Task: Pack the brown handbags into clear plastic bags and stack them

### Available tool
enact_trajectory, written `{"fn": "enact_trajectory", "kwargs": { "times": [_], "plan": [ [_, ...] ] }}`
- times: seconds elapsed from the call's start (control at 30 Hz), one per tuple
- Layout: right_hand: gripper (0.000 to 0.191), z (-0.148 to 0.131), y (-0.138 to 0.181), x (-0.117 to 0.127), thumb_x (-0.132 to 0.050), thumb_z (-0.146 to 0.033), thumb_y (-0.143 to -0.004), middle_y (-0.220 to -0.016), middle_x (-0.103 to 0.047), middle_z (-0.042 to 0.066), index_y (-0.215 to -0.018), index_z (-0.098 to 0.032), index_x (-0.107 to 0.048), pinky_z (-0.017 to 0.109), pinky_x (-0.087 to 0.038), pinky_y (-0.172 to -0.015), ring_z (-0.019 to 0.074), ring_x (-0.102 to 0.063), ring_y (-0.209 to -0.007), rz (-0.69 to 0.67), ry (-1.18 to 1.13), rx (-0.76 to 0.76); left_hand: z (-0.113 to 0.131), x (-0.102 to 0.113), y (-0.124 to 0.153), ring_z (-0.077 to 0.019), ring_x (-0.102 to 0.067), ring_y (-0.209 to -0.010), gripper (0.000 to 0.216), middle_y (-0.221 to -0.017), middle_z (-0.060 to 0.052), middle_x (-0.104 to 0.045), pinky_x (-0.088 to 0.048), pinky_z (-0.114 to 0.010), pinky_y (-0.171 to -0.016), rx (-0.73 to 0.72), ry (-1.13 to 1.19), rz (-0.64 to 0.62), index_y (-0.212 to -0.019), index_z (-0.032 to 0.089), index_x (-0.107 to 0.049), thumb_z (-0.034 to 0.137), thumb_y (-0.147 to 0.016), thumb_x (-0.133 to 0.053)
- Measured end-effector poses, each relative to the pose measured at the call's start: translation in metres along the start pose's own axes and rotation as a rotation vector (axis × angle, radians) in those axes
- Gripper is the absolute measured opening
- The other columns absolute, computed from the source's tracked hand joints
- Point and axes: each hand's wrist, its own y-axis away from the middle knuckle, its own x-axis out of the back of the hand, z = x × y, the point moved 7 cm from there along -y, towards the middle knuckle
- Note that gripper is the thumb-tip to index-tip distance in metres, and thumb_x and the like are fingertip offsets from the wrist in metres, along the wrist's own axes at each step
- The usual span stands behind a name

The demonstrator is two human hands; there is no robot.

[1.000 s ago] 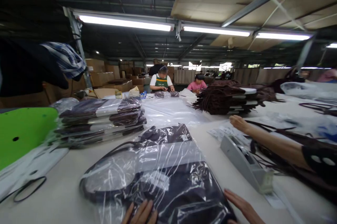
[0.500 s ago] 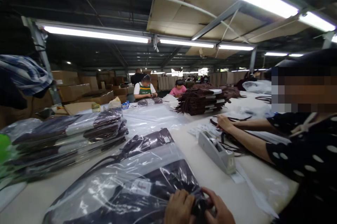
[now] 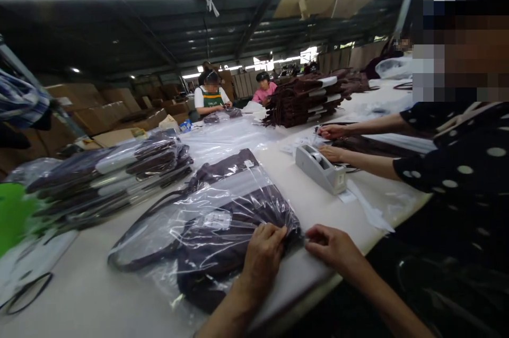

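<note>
A dark brown bag in a clear plastic sleeve [image 3: 214,216] lies on the white table [image 3: 99,301] in front of me. My left hand [image 3: 262,256] presses down on the near right corner of the sleeve, fingers curled over the plastic. My right hand [image 3: 332,248] sits just right of it, fingers pinched at the sleeve's edge. What they pinch is too small to make out.
A stack of bagged brown bags [image 3: 107,174] stands at the left. A grey tape dispenser [image 3: 320,168] sits right of the sleeve, near a co-worker's hands [image 3: 332,142] in a dotted sleeve. A pile of unbagged brown bags [image 3: 306,99] lies farther back. Two people work at the table's far end.
The view has tilted down and turned right. My hands moved from the bag's near edge to its right corner, and the bag now lies turned on the table.
</note>
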Motion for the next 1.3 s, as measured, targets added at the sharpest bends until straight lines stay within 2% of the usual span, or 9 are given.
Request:
{"fn": "enact_trajectory", "kwargs": {
  "times": [0.17, 0.37, 0.53, 0.63, 0.73, 0.9, 1.0, 1.13, 1.3],
  "plan": [
    [0.019, -0.008, -0.008, -0.012, -0.066, -0.04, -0.07, -0.054, -0.06, -0.004, -0.072, -0.021, -0.066, 0.023, -0.043, -0.042, 0.0125, -0.054, -0.043, 0.067, -0.147, -0.085, -0.007, 0.001, 0.002, -0.0196, -0.059, -0.086, 0.029, -0.091, -0.007, -0.065, -0.054, -0.034, -0.077, 0.041, 0.127, 0.048, -0.117, 0.018, -0.065, 0.012, -0.092, -0.052],
    [0.01, -0.018, -0.018, -0.019, -0.066, -0.025, -0.066, -0.052, -0.059, -0.006, -0.069, -0.022, -0.057, 0.021, -0.044, -0.041, 0.012, -0.057, -0.042, 0.17, -0.198, -0.084, -0.011, 0.0, 0.0, -0.0184, -0.058, -0.086, 0.028, -0.09, -0.007, -0.064, -0.054, -0.034, -0.078, 0.074, 0.195, 0.059, -0.116, 0.018, -0.066, 0.013, -0.093, -0.051],
    [0.034, -0.018, -0.013, -0.028, -0.081, -0.022, -0.058, -0.077, -0.074, 0.003, -0.088, -0.018, -0.063, 0.025, -0.056, -0.067, 0.0183, -0.07, -0.073, -0.093, -0.453, -0.169, -0.011, 0.0, -0.001, -0.0185, -0.057, -0.085, 0.028, -0.089, -0.006, -0.064, -0.053, -0.032, -0.077, 0.09, 0.193, 0.056, -0.116, 0.018, -0.066, 0.012, -0.092, -0.052],
    [0.048, -0.014, -0.009, -0.027, -0.085, -0.024, -0.06, -0.089, -0.075, 0.007, -0.102, -0.017, -0.062, 0.03, -0.059, -0.074, 0.0199, -0.072, -0.08, -0.145, -0.638, -0.326, -0.01, 0.0, 0.0, -0.0186, -0.056, -0.085, 0.028, -0.089, -0.006, -0.063, -0.052, -0.032, -0.077, 0.074, 0.163, 0.042, -0.116, 0.017, -0.065, 0.012, -0.093, -0.051],
    [0.049, -0.014, -0.012, -0.028, -0.085, -0.029, -0.066, -0.095, -0.074, 0.01, -0.105, -0.015, -0.06, 0.032, -0.06, -0.079, 0.0194, -0.072, -0.082, -0.18, -0.757, -0.415, -0.003, -0.005, 0.0, -0.0194, -0.055, -0.086, 0.029, -0.091, -0.007, -0.063, -0.05, -0.034, -0.08, 0.007, 0.082, -0.033, -0.12, 0.015, -0.063, 0.013, -0.094, -0.048],
    [0.038, -0.013, -0.032, -0.023, -0.087, -0.027, -0.062, -0.076, -0.071, 0.004, -0.087, -0.015, -0.061, 0.026, -0.06, -0.062, 0.0151, -0.068, -0.065, -0.153, -0.448, -0.377, 0.006, -0.013, 0.001, -0.0236, -0.054, -0.088, 0.034, -0.097, -0.009, -0.063, -0.048, -0.04, -0.08, -0.065, -0.131, -0.191, -0.124, 0.014, -0.057, 0.03, -0.095, -0.051],
    [0.031, -0.014, -0.045, -0.018, -0.085, -0.026, -0.062, -0.061, -0.065, -0.002, -0.08, -0.015, -0.062, 0.019, -0.051, -0.046, 0.0103, -0.06, -0.051, -0.198, -0.171, -0.287, 0.01, -0.016, 0.001, -0.0271, -0.054, -0.094, 0.047, -0.104, -0.01, -0.063, -0.047, -0.043, -0.081, -0.06, -0.231, -0.28, -0.127, 0.014, -0.054, 0.044, -0.091, -0.058],
    [0.03, -0.015, -0.056, -0.011, -0.085, -0.027, -0.06, -0.06, -0.062, -0.003, -0.08, -0.016, -0.065, 0.018, -0.045, -0.042, 0.009, -0.055, -0.047, -0.193, 0.111, -0.295, 0.013, -0.015, 0.002, -0.0269, -0.054, -0.1, 0.048, -0.111, -0.009, -0.062, -0.046, -0.042, -0.084, -0.029, -0.26, -0.345, -0.132, 0.016, -0.048, 0.034, -0.09, -0.061],
    [0.033, -0.026, -0.059, -0.022, -0.083, -0.038, -0.063, -0.045, -0.053, -0.001, -0.063, -0.014, -0.061, 0.022, -0.042, -0.04, 0.0111, -0.05, -0.041, -0.303, 0.201, -0.424, 0.016, -0.011, 0.006, -0.0264, -0.054, -0.101, 0.046, -0.112, -0.008, -0.062, -0.047, -0.04, -0.086, 0.016, -0.224, -0.349, -0.132, 0.016, -0.047, 0.027, -0.089, -0.06]
  ]
}}
